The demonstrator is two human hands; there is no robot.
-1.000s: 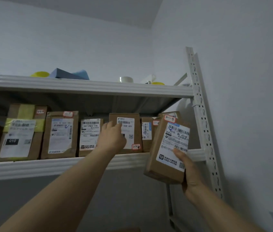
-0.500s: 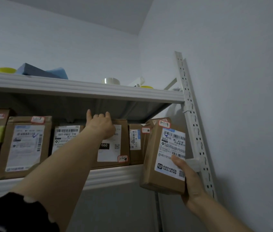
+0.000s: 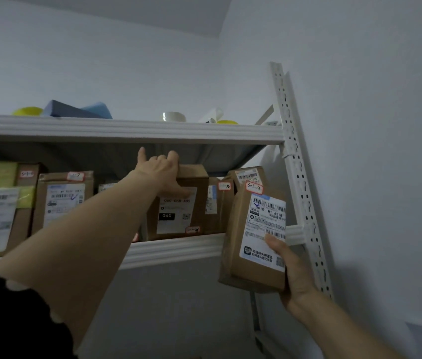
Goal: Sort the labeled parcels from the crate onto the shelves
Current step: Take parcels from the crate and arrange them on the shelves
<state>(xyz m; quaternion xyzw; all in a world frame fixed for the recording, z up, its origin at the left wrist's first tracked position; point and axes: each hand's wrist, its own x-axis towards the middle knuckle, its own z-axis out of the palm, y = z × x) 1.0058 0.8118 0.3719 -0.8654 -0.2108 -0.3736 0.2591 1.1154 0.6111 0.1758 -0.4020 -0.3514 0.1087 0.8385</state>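
My right hand [image 3: 291, 270] grips a brown parcel [image 3: 254, 244] from below, upright, its white label and a red-edged tag reading 3-1-9 facing me; it hangs in front of the shelf's right end. My left hand [image 3: 162, 171] curls over the top edge of a standing brown parcel marked 060 [image 3: 179, 211] on the middle shelf [image 3: 179, 248]. Right of that parcel stand a narrow one tagged 10 [image 3: 219, 203] and another behind it [image 3: 248, 176]. My left forearm hides a parcel left of the 060 one.
More labeled parcels line the shelf to the left, one tagged 7 [image 3: 62, 200] and a yellow-taped one [image 3: 0, 206]. The upper shelf [image 3: 127, 130] carries a tape roll [image 3: 173, 116], blue items and yellow objects. A white slotted upright [image 3: 298, 177] stands by the right wall.
My left hand rose from the face of the 060 parcel to grip its top edge. The held parcel stayed at the shelf's right end while the view shifted.
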